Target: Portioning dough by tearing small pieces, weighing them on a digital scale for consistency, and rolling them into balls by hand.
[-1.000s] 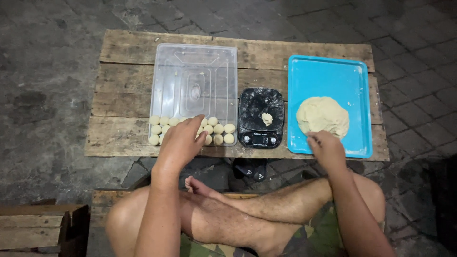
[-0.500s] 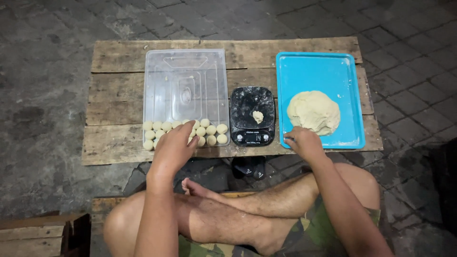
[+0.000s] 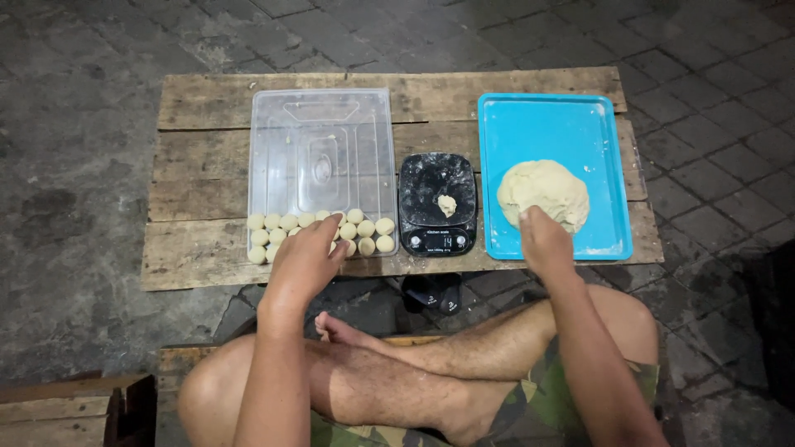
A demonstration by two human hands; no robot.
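My left hand (image 3: 306, 258) rests over the near end of a clear plastic tray (image 3: 321, 149), its fingers among several small dough balls (image 3: 368, 234) lined up in two rows. My right hand (image 3: 542, 238) touches the near edge of a large dough lump (image 3: 544, 191) on a blue tray (image 3: 553, 132). Between the trays stands a black kitchen scale (image 3: 438, 203) with a small piece of dough (image 3: 447, 204) on it. Whether the left hand holds a ball is hidden.
Everything sits on a low table of weathered wooden planks (image 3: 199, 165) over a paved stone floor. My crossed bare legs (image 3: 414, 372) are just in front of it. A wooden crate (image 3: 74, 410) stands at the lower left.
My right hand moved from the tray's near edge up onto the dough lump. My left hand stays at the dough balls. The view shifted slightly.
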